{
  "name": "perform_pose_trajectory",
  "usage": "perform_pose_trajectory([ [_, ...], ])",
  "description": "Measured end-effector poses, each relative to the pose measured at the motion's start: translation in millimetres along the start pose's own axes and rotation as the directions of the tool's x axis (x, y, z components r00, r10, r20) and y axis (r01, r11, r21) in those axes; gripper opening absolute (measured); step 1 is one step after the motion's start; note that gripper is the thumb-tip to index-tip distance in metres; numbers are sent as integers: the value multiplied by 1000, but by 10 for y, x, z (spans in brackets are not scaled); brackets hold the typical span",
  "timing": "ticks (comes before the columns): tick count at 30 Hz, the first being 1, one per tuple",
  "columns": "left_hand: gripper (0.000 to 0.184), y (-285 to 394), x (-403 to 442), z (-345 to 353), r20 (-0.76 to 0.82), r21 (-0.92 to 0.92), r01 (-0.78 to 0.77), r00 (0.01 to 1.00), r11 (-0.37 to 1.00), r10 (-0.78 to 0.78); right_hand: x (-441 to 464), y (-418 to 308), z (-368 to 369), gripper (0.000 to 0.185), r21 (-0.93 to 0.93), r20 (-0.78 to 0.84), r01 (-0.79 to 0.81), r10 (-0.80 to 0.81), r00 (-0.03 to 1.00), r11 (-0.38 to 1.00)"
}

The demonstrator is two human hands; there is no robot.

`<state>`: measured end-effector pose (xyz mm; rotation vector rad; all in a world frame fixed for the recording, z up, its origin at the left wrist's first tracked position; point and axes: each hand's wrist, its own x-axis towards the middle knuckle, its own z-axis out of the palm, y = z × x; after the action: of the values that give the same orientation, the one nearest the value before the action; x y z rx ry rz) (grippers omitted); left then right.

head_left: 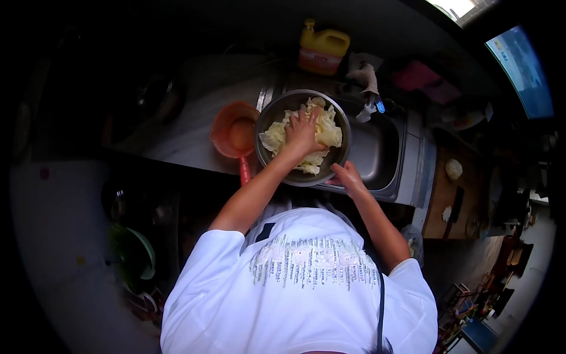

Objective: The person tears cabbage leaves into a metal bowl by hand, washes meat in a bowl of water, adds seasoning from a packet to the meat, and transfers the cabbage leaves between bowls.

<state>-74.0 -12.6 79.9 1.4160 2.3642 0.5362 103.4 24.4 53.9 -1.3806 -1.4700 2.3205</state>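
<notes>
A round metal bowl [275,166] of torn pale cabbage leaves [330,133] rests at the sink's left side. My left hand [302,134] reaches into it, palm down, fingers spread flat over the leaves. At the lower right of the bowl, my right hand [349,177] grips the rim, thumb on top; its other fingers are partly hidden below. Just left of the bowl stands an orange plastic dipper [221,131] with a red handle pointing toward me.
The steel sink [377,150] lies to the right of the bowl. Behind it are a yellow jug [323,50] and a faucet wrapped in cloth [367,76]. A wooden board [442,189] with a knife [455,203] and a pale round piece [453,169] is farther right.
</notes>
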Motion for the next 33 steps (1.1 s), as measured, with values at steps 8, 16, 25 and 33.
perform_pose_trajectory([
  [8,53,103,-87,108,-120,-28,-134,984,991,130,-6,-61,-103,26,-10,-32,-22,22,999,1000],
  [16,32,-65,-113,-32,-359,-347,-299,918,889,169,72,-55,-299,29,45,-44,-140,142,989,989],
  [25,42,-490,-62,-86,-434,-781,-301,892,547,-129,90,11,-451,32,44,-20,-134,135,991,990],
  [33,44,-1333,-157,-587,-442,-838,-239,824,491,-355,97,66,-542,33,47,-2,-139,139,990,989],
])
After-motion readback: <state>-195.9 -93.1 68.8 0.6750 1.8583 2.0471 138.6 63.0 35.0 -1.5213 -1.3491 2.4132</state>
